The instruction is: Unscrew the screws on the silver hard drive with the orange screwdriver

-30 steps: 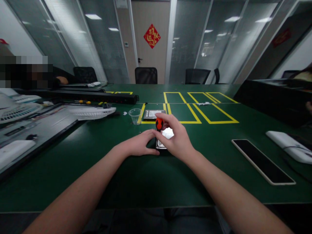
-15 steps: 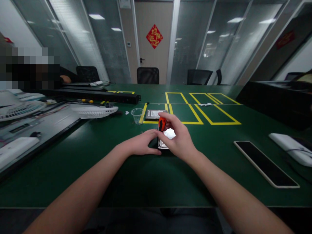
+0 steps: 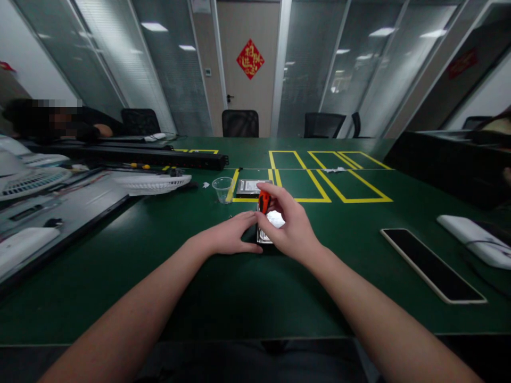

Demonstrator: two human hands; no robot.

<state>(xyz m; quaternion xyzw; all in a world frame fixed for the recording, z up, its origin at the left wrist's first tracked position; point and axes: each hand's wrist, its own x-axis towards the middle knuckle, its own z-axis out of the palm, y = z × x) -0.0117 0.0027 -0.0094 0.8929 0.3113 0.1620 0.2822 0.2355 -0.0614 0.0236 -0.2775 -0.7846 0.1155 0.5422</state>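
Between my hands a hard drive (image 3: 274, 218) lies on the green table, its shiny metal top facing up. My left hand (image 3: 229, 234) holds it from the left, thumb at the near edge and fingers along the side. A screwdriver (image 3: 264, 202) with a red and black handle is gripped in the fingers of my right hand (image 3: 294, 226), handle up over the drive's far left part. Its tip is hidden behind the fingers. Just beyond lies a second hard drive (image 3: 248, 186) with a white label, partly covered by my right hand.
A clear plastic cup (image 3: 223, 190) stands left of the second drive. To the right lie a phone (image 3: 433, 265) and a white device (image 3: 475, 242) with a cable. Fan parts (image 3: 149, 184) and a metal panel (image 3: 99, 194) fill the left; a person sits at the far left.
The view has shifted slightly. Both hands keep their places on the drive and the screwdriver, with little visible movement. The person at the far left appears lower.
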